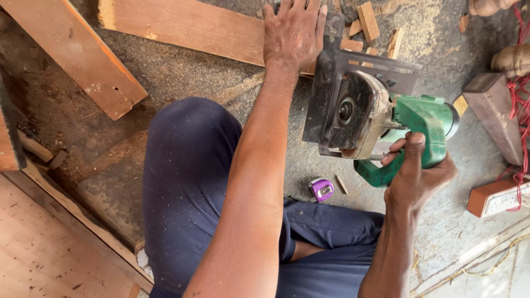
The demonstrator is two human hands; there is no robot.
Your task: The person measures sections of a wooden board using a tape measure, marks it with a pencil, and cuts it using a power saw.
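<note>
Head view:
Left hand [292, 34]: flat and open on the plank [187, 25], pinning it to the floor just left of the saw.
Right hand [417, 174]: closed round the green circular saw [381, 118] handle, blade at the plank's end.
Tape measure [322, 189]: purple, below the saw.

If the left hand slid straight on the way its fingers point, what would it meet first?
The left hand lies flat on the wooden plank, fingers toward the top edge. Its fingertips are cut off there, so whatever lies ahead cannot be told.

Green saw [425, 118] — purple tape measure [322, 189], navy trousers [187, 182], red cord [519, 99]
</note>
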